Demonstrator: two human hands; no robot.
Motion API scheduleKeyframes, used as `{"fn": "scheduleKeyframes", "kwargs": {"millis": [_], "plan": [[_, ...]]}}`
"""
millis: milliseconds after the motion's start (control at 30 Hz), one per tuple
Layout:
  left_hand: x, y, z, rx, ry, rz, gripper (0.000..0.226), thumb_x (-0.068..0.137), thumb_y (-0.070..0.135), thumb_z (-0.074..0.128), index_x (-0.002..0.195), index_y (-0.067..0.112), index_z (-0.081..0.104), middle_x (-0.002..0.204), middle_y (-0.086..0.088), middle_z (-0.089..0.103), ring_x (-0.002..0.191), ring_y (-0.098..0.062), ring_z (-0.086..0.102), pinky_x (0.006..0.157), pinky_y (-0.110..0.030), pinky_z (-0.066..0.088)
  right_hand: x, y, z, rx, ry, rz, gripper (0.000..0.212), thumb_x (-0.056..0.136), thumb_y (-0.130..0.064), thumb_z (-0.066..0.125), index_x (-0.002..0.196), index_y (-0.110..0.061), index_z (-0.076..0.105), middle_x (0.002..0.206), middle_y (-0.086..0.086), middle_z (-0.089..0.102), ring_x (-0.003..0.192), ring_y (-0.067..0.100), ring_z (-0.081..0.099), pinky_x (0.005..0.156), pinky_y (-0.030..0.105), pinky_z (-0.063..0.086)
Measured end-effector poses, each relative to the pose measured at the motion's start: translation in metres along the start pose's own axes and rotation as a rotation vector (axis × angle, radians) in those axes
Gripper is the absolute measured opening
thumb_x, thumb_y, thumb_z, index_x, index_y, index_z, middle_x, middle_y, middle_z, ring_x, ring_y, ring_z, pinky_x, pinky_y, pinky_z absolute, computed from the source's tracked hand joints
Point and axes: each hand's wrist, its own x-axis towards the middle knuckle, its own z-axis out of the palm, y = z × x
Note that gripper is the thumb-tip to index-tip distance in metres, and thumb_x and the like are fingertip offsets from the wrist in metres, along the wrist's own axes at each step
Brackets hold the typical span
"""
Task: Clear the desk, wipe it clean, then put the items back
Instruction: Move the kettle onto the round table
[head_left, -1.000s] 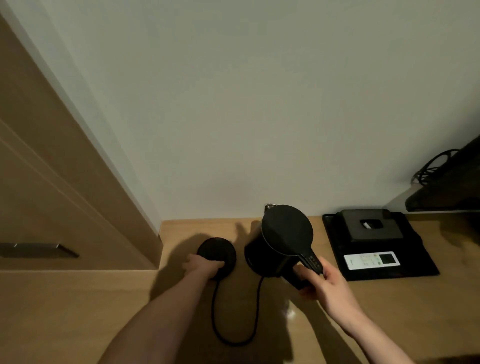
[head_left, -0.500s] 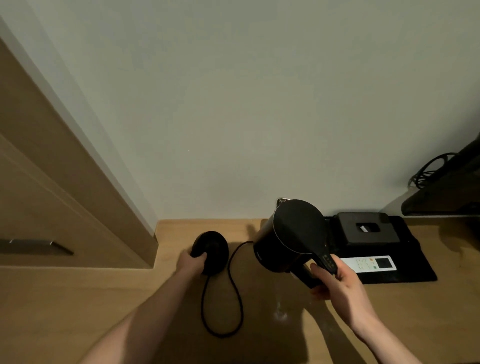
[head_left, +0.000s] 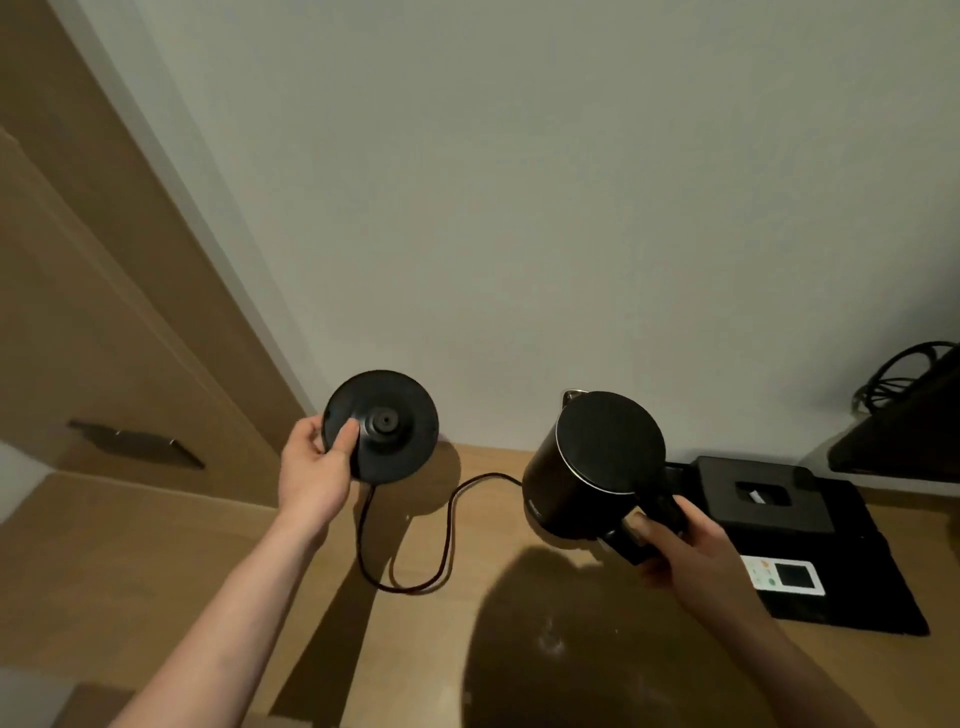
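left hand (head_left: 311, 480) grips the kettle base (head_left: 381, 426), raised above the desk (head_left: 156, 571). right hand (head_left: 691, 553) grips the kettle (head_left: 592, 467) handle, right of the base.

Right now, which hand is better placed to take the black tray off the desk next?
Right, but only after it puts down the kettle. The right hand hangs beside the black tray; the left hand holds the kettle base at the far side.

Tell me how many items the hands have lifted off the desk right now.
2: the kettle base in the left hand, and the kettle in the right hand. The base's cord trails on the desk.
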Motion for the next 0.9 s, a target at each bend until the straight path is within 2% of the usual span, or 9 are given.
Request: {"fn": "scheduleKeyframes", "kwargs": {"millis": [67, 133, 233, 300, 400, 467, 633, 733, 900], "plan": [[-0.008, 0.027, -0.007, -0.055, 0.026, 0.042, 0.022, 0.1, 0.036, 0.066, 0.115, 0.02, 0.063, 0.101, 0.001, 0.074, 0.098, -0.019, 0.071, 0.087, -0.041, 0.058, 0.002, -0.006, -0.009, 0.011, -0.035, -0.007, 0.006, 0.099, -0.026, 0.066, 0.104, -0.025, 0.069, 0.091, 0.007, 0.074, 0.065, 0.021, 0.071, 0.055, 0.023, 0.056], [-0.014, 0.055, -0.017, -0.089, 0.063, 0.086, 0.021, 0.098, 0.039, 0.068, 0.111, 0.023, 0.065, 0.1, 0.002, 0.076, 0.097, -0.018, 0.073, 0.092, -0.045, 0.058, 0.006, -0.012, -0.017, 0.018, -0.072, -0.028, 0.01, 0.099, -0.023, 0.065, 0.108, -0.02, 0.066, 0.086, 0.014, 0.072, 0.062, 0.026, 0.07, 0.056, 0.034, 0.06], [-0.024, 0.1, -0.029, -0.101, 0.152, 0.213, 0.018, 0.094, 0.041, 0.07, 0.105, 0.028, 0.067, 0.095, 0.005, 0.077, 0.094, -0.015, 0.074, 0.091, -0.044, 0.059, 0.009, -0.017, -0.028, 0.027, -0.094, -0.044, 0.021, 0.098, -0.029, 0.066, 0.119, -0.023, 0.065, 0.082, 0.012, 0.074, 0.063, 0.025, 0.071, 0.061, 0.034, 0.059], [-0.036, 0.129, -0.032, -0.115, 0.191, 0.273, 0.016, 0.094, 0.041, 0.071, 0.103, 0.029, 0.067, 0.091, 0.007, 0.077, 0.088, -0.01, 0.074, 0.082, -0.036, 0.06, 0.007, -0.022, -0.034, 0.031, -0.107, -0.078, 0.021, 0.098, -0.035, 0.066, 0.119, -0.034, 0.064, 0.083, 0.008, 0.076, 0.066, 0.022, 0.074, 0.07, 0.037, 0.06], [-0.052, 0.16, -0.037, -0.176, 0.197, 0.283, 0.016, 0.095, 0.036, 0.071, 0.104, 0.024, 0.067, 0.09, 0.004, 0.077, 0.084, -0.012, 0.074, 0.062, -0.028, 0.057, 0.001, -0.042, -0.038, 0.024, -0.13, -0.135, 0.018, 0.098, -0.039, 0.066, 0.115, -0.036, 0.064, 0.086, 0.002, 0.077, 0.068, 0.021, 0.075, 0.076, 0.042, 0.062], [-0.064, 0.172, -0.046, -0.207, 0.183, 0.285, 0.02, 0.094, 0.036, 0.071, 0.106, 0.02, 0.069, 0.094, -0.001, 0.078, 0.087, -0.019, 0.076, 0.061, -0.029, 0.056, -0.008, -0.06, -0.038, 0.002, -0.158, -0.176, 0.015, 0.098, -0.042, 0.065, 0.112, -0.038, 0.062, 0.083, 0.002, 0.076, 0.068, 0.022, 0.075, 0.078, 0.045, 0.063], [-0.112, 0.21, -0.081, -0.302, 0.2, 0.385, 0.029, 0.098, 0.028, 0.068, 0.119, 0.009, 0.066, 0.102, -0.007, 0.077, 0.083, -0.015, 0.075, 0.059, -0.027, 0.057, -0.05, -0.093, -0.04, -0.01, -0.165, -0.337, 0.006, 0.099, -0.042, 0.062, 0.105, -0.042, 0.059, 0.085, 0.003, 0.074, 0.067, 0.023, 0.074, 0.076, 0.045, 0.064], [-0.151, 0.223, -0.106, -0.348, 0.189, 0.462, 0.028, 0.098, 0.028, 0.068, 0.119, 0.009, 0.066, 0.093, -0.002, 0.078, 0.082, -0.016, 0.075, 0.062, -0.032, 0.06, -0.088, -0.103, -0.042, 0.012, -0.147, -0.398, 0.009, 0.099, -0.04, 0.062, 0.108, -0.038, 0.061, 0.088, 0.002, 0.071, 0.067, 0.024, 0.074, 0.074, 0.045, 0.064], [-0.22, 0.208, -0.146, -0.335, 0.138, 0.529, 0.016, 0.099, 0.026, 0.068, 0.11, 0.015, 0.067, 0.081, 0.007, 0.077, 0.076, -0.01, 0.074, 0.063, -0.033, 0.061, -0.161, -0.096, -0.037, 0.076, -0.111, -0.431, 0.013, 0.097, -0.04, 0.066, 0.106, -0.031, 0.067, 0.079, 0.001, 0.068, 0.068, 0.031, 0.073, 0.073, 0.05, 0.062]]}}
